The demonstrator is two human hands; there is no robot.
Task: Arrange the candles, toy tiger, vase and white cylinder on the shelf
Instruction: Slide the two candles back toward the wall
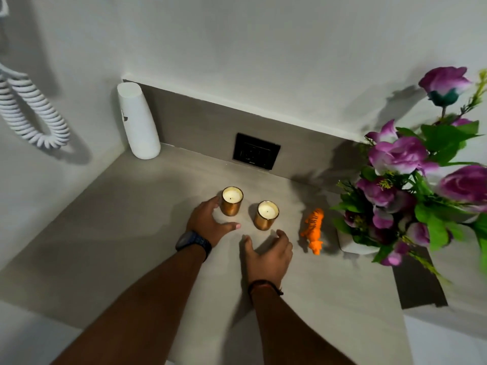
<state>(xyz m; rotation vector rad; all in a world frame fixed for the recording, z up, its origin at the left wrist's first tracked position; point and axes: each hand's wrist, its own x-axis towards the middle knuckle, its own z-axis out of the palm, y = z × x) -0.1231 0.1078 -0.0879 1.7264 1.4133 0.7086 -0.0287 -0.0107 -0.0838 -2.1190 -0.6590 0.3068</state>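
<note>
Right hand [267,255] fingers spread, empty, just short of near copper-glass candle [266,215]; left hand [208,223] open, cupping far candle [232,201] — likely readying both. Orange toy tiger [313,230], flower vase [357,246] at grey shelf's [131,233] right edge; white cylinder [138,121] back-left corner.

shelf [105,233]: white cylinder [139,121] back-left corner | two candles [232,201] [266,215] centre, side by side | toy tiger [313,230] right of them | vase [355,247] right of tiger

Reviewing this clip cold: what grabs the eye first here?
The purple flowers in the white vase at the right edge, then the orange toy tiger beside it. At centre, two candles stand upright, with the open left hand and right hand at them.
</note>
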